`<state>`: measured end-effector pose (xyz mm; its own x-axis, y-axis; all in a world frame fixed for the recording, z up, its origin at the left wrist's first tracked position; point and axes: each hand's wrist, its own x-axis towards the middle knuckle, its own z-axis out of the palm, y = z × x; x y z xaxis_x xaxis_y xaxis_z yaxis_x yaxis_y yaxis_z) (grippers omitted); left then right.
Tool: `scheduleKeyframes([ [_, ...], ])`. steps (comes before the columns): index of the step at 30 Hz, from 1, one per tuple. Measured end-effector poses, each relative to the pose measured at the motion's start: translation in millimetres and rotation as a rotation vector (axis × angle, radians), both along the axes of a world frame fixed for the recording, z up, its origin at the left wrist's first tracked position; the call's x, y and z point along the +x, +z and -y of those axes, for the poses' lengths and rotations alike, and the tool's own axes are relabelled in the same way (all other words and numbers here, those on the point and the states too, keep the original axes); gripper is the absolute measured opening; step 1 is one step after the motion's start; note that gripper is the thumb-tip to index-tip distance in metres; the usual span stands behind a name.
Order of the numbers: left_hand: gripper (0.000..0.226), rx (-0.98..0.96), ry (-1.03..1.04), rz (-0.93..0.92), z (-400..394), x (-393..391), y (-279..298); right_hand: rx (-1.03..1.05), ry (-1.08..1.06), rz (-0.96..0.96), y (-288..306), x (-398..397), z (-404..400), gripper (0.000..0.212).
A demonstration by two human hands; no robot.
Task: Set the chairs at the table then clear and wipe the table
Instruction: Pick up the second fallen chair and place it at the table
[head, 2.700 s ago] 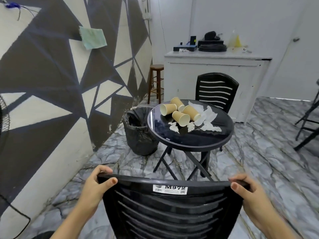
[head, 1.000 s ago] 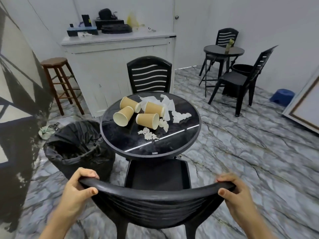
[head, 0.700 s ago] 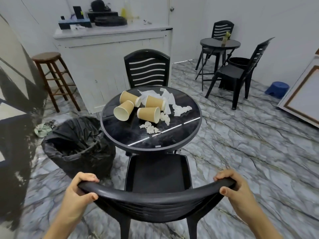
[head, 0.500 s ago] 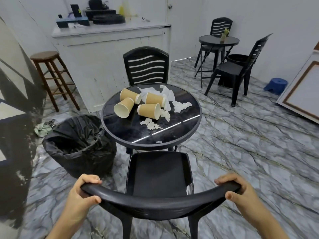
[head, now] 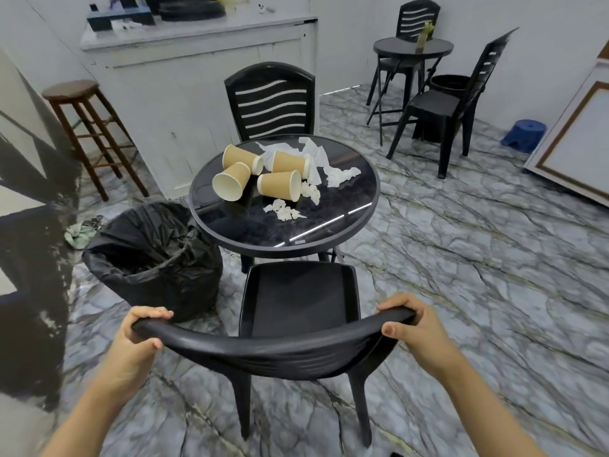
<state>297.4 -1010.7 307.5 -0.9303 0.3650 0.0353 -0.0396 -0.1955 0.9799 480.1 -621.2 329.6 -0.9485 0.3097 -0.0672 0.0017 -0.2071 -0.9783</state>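
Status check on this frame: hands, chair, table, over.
Left hand and right hand gripping near chair backrest. Seat front at table edge. Four paper cups and torn tissue uncleared.

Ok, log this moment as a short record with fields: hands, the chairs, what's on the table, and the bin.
left hand: gripping the backrest top of the near chair
right hand: gripping the same backrest
near chair: seat front at the round table edge
far chair: set at the opposite side
table top: four paper cups on their sides, crumpled tissues
bin: black-lined, on floor left of table
wiping: not yet done
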Motion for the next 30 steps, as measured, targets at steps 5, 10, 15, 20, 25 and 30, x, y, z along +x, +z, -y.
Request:
scheduleKeyframes([
  [5,0.07,0.058,0.078,-0.012,-10,10,1,0.017,0.018,-0.012,10,-15,-12,0.054],
  [10,0.067,0.088,0.086,-0.021,-19,18,1,0.019,0.047,-0.015,13,-15,-24,0.039],
  [15,0.068,0.033,0.046,0.003,-17,24,-2,-0.003,0.01,-0.004,-4,14,-23,0.052],
  [20,0.061,0.03,-0.048,0.037,-17,16,5,-0.009,-0.028,0.008,-17,35,-11,0.054],
  [25,0.061,0.071,-0.021,0.049,-22,17,9,0.0,-0.054,-0.036,-12,24,-12,0.052],
  [30,0.059,0.123,0.086,0.036,-52,34,6,-0.033,-0.054,-0.074,-2,0,-50,0.027],
])
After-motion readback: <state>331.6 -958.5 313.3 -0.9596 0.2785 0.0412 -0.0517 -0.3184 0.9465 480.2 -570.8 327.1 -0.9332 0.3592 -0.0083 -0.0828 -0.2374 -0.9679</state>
